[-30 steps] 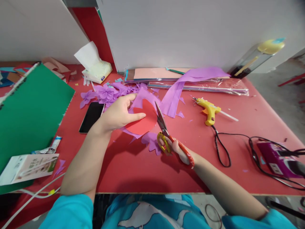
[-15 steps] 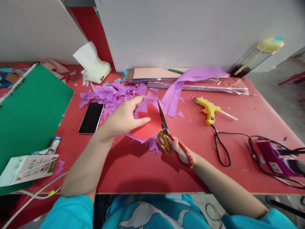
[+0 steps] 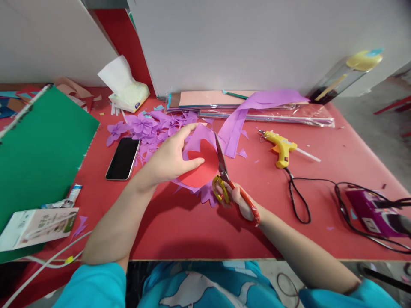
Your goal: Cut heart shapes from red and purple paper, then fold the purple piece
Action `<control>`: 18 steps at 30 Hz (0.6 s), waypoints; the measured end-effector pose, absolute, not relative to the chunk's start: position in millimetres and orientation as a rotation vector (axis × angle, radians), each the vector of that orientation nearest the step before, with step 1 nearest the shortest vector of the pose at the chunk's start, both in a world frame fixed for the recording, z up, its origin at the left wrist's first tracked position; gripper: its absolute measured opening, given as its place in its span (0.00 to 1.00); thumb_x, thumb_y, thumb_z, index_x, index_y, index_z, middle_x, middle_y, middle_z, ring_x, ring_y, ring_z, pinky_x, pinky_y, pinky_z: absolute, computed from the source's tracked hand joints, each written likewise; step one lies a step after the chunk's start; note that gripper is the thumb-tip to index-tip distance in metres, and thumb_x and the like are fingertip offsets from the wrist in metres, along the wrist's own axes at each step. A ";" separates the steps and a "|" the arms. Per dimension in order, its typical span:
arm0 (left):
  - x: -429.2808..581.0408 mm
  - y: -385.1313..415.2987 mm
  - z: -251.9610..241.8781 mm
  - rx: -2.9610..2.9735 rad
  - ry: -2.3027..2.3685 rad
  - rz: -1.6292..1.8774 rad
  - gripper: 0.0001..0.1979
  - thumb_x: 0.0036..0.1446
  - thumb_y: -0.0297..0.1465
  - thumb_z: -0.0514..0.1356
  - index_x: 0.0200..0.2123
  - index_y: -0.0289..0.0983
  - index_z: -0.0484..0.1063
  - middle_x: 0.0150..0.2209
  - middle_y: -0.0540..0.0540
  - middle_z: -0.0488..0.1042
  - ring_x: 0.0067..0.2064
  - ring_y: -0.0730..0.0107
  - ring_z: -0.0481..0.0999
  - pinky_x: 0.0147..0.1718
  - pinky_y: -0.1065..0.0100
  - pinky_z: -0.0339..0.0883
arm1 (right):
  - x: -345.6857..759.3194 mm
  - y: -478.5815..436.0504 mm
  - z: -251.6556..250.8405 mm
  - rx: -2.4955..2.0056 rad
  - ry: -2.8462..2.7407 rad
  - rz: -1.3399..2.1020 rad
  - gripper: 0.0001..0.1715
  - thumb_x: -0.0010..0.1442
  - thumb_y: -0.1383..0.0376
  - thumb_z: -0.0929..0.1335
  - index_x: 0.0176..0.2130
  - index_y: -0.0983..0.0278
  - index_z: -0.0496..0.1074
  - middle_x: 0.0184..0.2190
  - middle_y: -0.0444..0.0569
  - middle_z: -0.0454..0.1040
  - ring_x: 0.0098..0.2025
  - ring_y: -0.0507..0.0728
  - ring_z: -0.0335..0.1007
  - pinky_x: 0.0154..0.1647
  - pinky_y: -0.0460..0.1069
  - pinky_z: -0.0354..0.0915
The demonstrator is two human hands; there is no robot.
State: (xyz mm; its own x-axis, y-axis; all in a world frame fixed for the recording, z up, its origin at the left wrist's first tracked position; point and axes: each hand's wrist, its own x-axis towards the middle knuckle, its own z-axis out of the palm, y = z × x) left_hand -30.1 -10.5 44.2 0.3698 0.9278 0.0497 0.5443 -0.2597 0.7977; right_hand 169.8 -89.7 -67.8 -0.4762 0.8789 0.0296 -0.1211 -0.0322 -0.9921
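Note:
My left hand (image 3: 171,160) pinches a red paper shape (image 3: 205,164) with a notched, petal-like outline against purple paper (image 3: 201,133); its thumb lies on top of the red piece. My right hand (image 3: 239,201) grips scissors (image 3: 222,160) with one red and one yellow handle. Their blades point up and away along the right edge of the two layers. Whether the blades are parted is hard to see. Beneath the held paper lies a purple petal-shaped cutout (image 3: 209,196). Many purple paper flowers (image 3: 144,128) are heaped beyond my left hand.
A phone (image 3: 123,159) lies left of my left hand. The yellow glue gun (image 3: 281,147) rests at right, its black cord running to a purple box (image 3: 375,214). Purple strips (image 3: 236,128) drape over packaged paper (image 3: 269,117). Tissues (image 3: 131,96) and a green board (image 3: 41,158) stand left.
The red shape and purple paper have shifted slightly right and upward with my left hand. The scissors stay at the right edge, their angle almost the same.

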 end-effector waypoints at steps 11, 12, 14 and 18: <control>-29.7 -10.2 45.8 1.945 1.292 0.640 0.38 0.46 0.33 0.62 0.61 0.40 0.52 0.58 0.44 0.63 0.55 0.57 0.67 0.55 0.57 0.63 | 170.4 -89.7 -66.8 -0.813 -1.482 1.581 0.31 0.58 0.39 0.52 0.25 0.62 0.54 0.23 0.41 0.51 0.20 0.49 0.47 0.21 0.47 0.51; -29.7 -10.1 45.5 1.947 1.293 0.638 0.38 0.46 0.33 0.62 0.61 0.40 0.52 0.59 0.44 0.62 0.55 0.56 0.67 0.55 0.57 0.63 | 170.5 -89.8 -66.8 -0.815 -1.482 1.581 0.31 0.58 0.39 0.52 0.25 0.62 0.54 0.23 0.41 0.51 0.20 0.48 0.47 0.21 0.47 0.50; -30.0 -10.0 44.6 1.951 1.285 0.643 0.38 0.47 0.33 0.63 0.61 0.40 0.52 0.59 0.44 0.62 0.57 0.56 0.66 0.56 0.57 0.62 | 170.7 -90.0 -67.2 -0.825 -1.480 1.589 0.31 0.58 0.38 0.53 0.25 0.62 0.54 0.23 0.41 0.51 0.20 0.48 0.47 0.19 0.47 0.49; -30.5 -9.5 42.3 1.954 1.262 0.655 0.38 0.47 0.34 0.62 0.61 0.40 0.51 0.60 0.44 0.61 0.59 0.55 0.64 0.57 0.57 0.61 | 171.1 -90.4 -69.0 -0.862 -1.467 1.603 0.32 0.57 0.38 0.52 0.25 0.62 0.54 0.22 0.41 0.52 0.19 0.48 0.46 0.18 0.47 0.48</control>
State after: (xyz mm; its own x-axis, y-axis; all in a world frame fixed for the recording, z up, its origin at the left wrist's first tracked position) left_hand -30.5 -9.5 42.3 0.3945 0.9181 0.0371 0.5587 -0.2718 0.7836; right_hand 171.1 -90.4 -69.0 -0.4636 0.8857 0.0238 -0.1020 -0.0267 -0.9944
